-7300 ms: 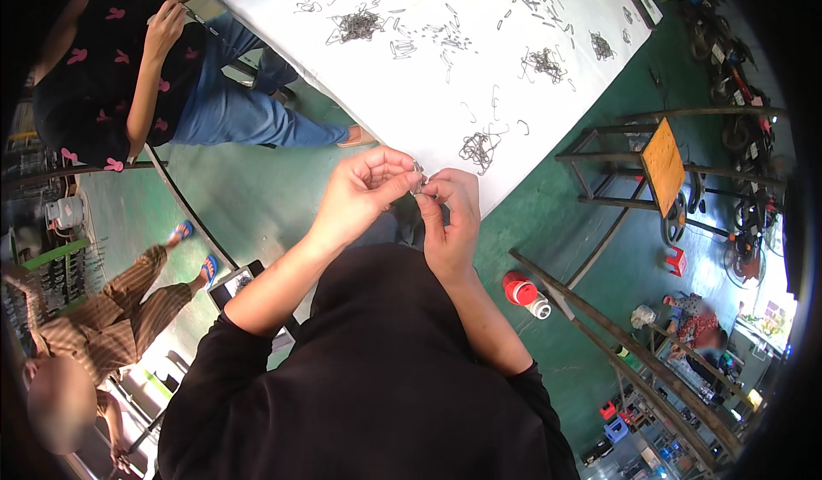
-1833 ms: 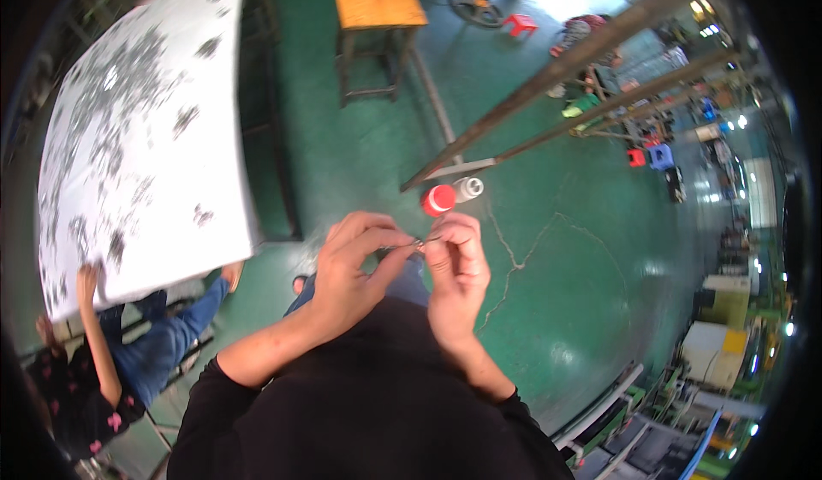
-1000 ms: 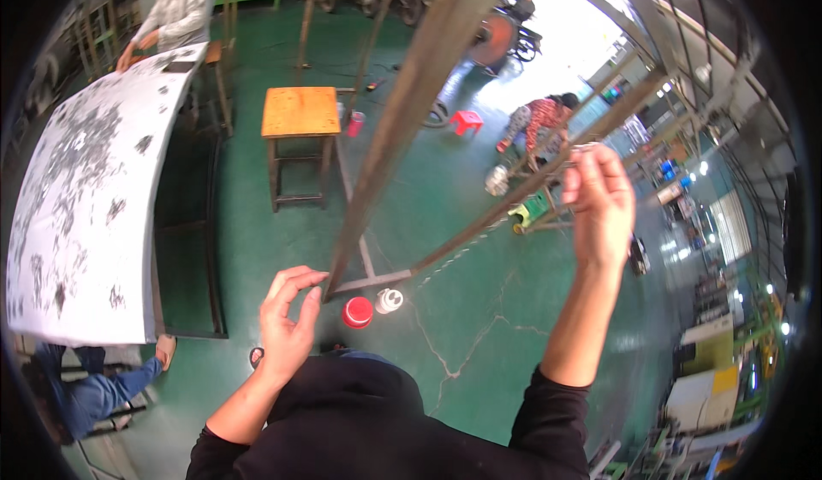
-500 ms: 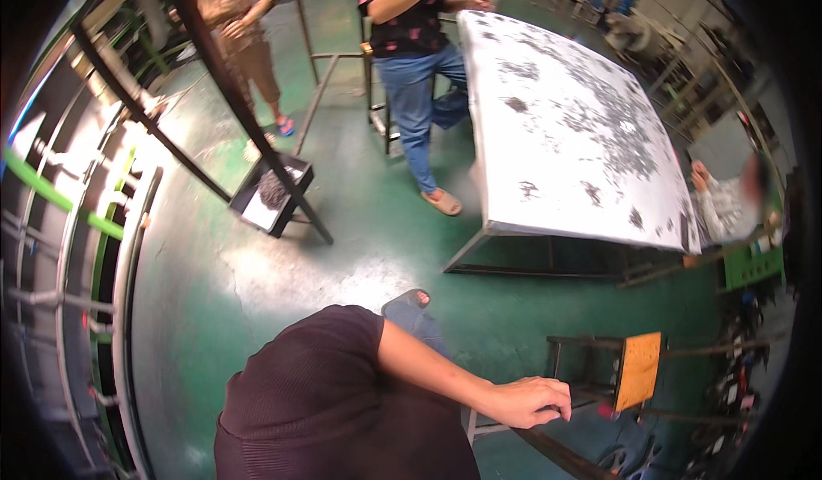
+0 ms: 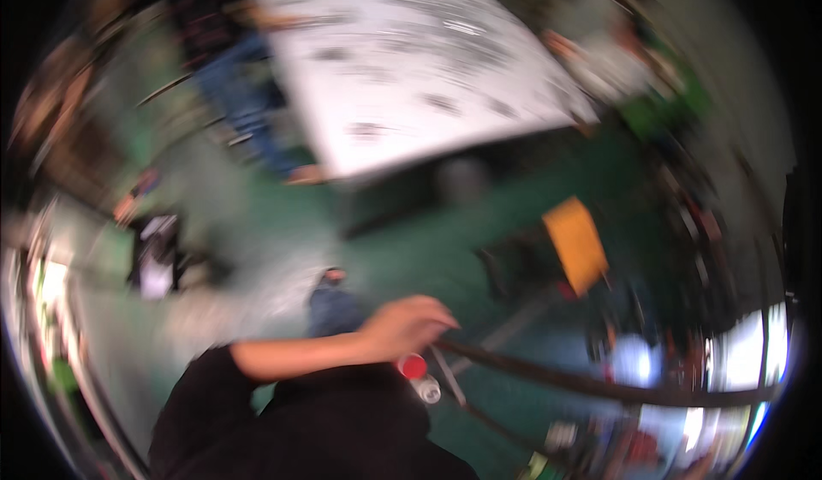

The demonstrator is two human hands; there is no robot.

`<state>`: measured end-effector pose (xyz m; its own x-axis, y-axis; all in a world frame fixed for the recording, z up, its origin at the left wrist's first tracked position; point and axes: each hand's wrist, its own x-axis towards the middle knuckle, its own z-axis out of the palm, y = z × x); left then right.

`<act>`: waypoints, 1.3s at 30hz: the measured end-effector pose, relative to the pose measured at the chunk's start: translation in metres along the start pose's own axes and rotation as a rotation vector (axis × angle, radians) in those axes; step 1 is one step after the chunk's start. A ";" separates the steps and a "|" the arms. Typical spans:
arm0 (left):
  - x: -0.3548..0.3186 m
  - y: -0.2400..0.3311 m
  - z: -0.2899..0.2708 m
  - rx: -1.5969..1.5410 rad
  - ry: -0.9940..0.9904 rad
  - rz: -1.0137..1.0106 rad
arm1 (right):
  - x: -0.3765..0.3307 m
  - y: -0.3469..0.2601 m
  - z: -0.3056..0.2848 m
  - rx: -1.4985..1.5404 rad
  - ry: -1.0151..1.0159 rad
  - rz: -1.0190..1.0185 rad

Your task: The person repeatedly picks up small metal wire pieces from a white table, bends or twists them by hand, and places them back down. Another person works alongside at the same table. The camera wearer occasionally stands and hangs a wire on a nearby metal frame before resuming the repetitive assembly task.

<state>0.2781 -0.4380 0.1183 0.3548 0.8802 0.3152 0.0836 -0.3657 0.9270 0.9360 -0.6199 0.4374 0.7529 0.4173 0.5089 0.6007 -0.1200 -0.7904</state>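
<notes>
My left arm, in a dark short sleeve, reaches across my body toward the right. At its end my left hand (image 5: 407, 324) is bent at the wrist, with its fingers curled downward. It is over the near end of a dark metal bar (image 5: 548, 375), seemingly against it; motion blur hides whether the fingers grip it. Just below the hand are a round red thing (image 5: 412, 366) and a pale round object (image 5: 427, 389), both too blurred to name. My right hand is out of the picture.
A white-topped table (image 5: 377, 90) with dark scattered material stands ahead. One person (image 5: 231, 69) stands at its left, another (image 5: 608, 65) at its right. A stool with an orange-yellow seat (image 5: 575, 244) is at the right; a black tray (image 5: 156, 257) at the left.
The view has swung to the right, so the table, stool and my left hand appear farther left. More of the dark bar shows, and the picture is now heavily blurred.
</notes>
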 end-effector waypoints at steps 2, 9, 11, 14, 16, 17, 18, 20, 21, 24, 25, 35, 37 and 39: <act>-0.001 -0.009 -0.012 0.092 -0.035 -0.055 | -0.004 0.013 -0.039 0.108 -0.026 0.075; 0.004 -0.034 -0.022 -0.063 -0.017 -0.314 | -0.033 -0.045 0.018 0.393 0.142 -0.064; 0.006 -0.039 -0.018 -0.081 -0.028 -0.335 | -0.033 -0.066 0.032 0.374 0.291 -0.031; 0.015 -0.041 -0.014 -0.110 -0.062 -0.365 | -0.027 -0.082 0.035 0.343 0.327 -0.089; 0.022 -0.041 -0.009 -0.113 -0.078 -0.362 | -0.021 -0.090 0.030 0.342 0.349 -0.151; 0.024 -0.041 -0.006 -0.113 -0.080 -0.348 | -0.019 -0.094 0.027 0.336 0.375 -0.184; 0.028 -0.041 -0.004 -0.092 -0.086 -0.340 | -0.017 -0.097 0.023 0.321 0.405 -0.198; 0.032 -0.042 0.001 -0.114 -0.083 -0.349 | -0.015 -0.103 0.017 0.271 0.457 -0.213; 0.034 -0.042 0.003 -0.119 -0.082 -0.339 | -0.014 -0.105 0.014 0.244 0.485 -0.220; 0.040 -0.043 0.009 -0.137 -0.103 -0.349 | -0.004 -0.107 0.008 0.268 0.485 -0.276; 0.041 -0.044 0.011 -0.131 -0.111 -0.363 | 0.001 -0.108 0.006 0.304 0.495 -0.285; 0.057 -0.044 0.026 -0.099 -0.137 -0.282 | 0.019 -0.110 -0.009 0.053 0.651 -0.294; 0.058 -0.042 0.024 -0.108 -0.129 -0.289 | 0.023 -0.104 -0.011 0.008 0.644 -0.308; 0.059 -0.041 0.022 -0.109 -0.126 -0.273 | 0.028 -0.100 -0.015 -0.045 0.646 -0.303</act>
<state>0.3161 -0.3782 0.0945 0.4459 0.8946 0.0308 0.0934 -0.0807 0.9923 0.9008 -0.6097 0.5355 0.5519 -0.1771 0.8149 0.8085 -0.1257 -0.5749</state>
